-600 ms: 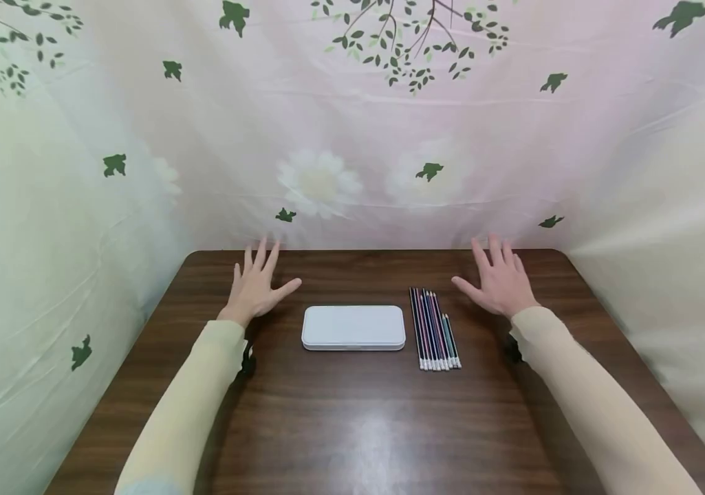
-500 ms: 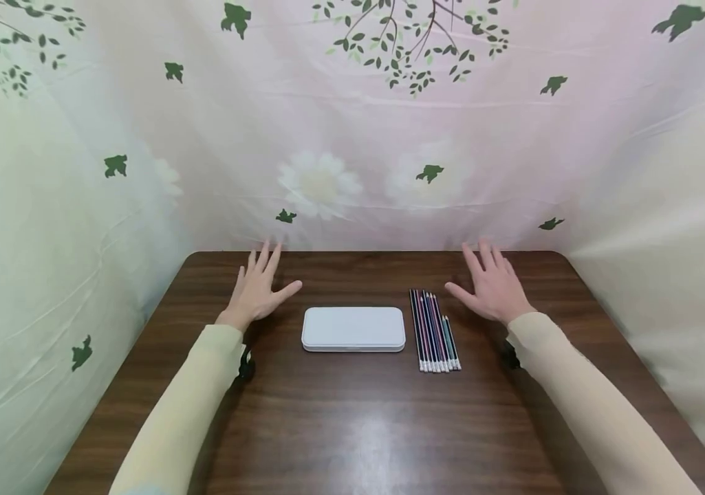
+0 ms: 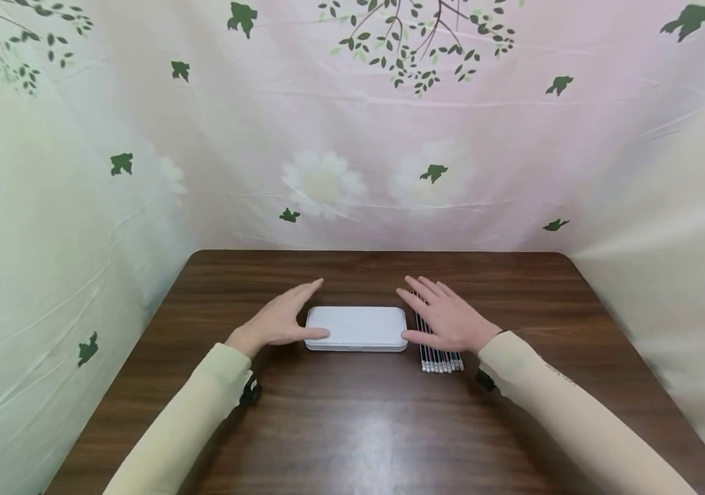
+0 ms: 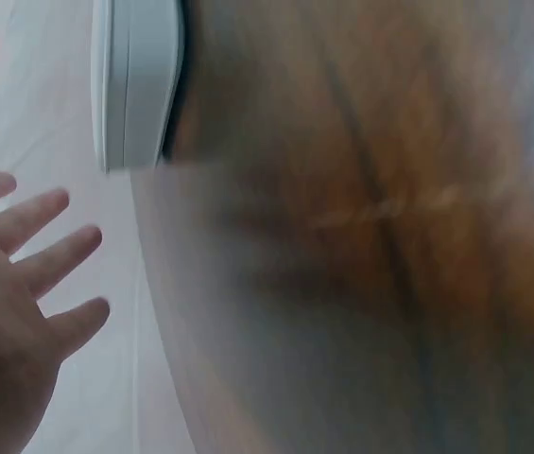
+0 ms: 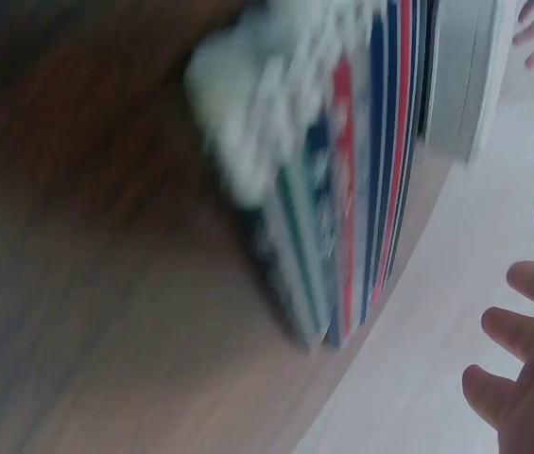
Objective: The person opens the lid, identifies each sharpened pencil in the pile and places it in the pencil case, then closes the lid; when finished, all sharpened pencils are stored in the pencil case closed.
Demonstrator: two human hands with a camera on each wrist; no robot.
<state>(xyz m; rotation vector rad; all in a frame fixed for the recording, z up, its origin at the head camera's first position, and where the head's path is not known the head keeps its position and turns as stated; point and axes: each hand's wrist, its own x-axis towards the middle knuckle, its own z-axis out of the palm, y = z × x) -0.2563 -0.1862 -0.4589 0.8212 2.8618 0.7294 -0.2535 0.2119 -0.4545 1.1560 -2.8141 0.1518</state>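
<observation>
A white flat pencil case [image 3: 357, 326] with rounded corners lies closed on the table. My left hand [image 3: 278, 320] is at its left end, fingers extended and the thumb overlapping the lid in the head view. Over on the other side, my right hand [image 3: 448, 320] hovers above a row of pencils [image 3: 441, 362], its thumb tip right at the case's right edge. The pencils lie side by side with white eraser ends toward me; the hand hides their upper parts. In the right wrist view, striped pencils [image 5: 389, 142] show beside the case [image 5: 460, 76]. Neither hand grips anything.
Brown wood-grain table [image 3: 352, 419] extends all round the case and pencils. A pale curtain [image 3: 364, 137] printed with leaves and flowers hangs behind the table and along both sides.
Both hands have come inward and nearer from the table's far edge, the left to the case's left end, the right over the pencils. Case and pencils have stayed in place.
</observation>
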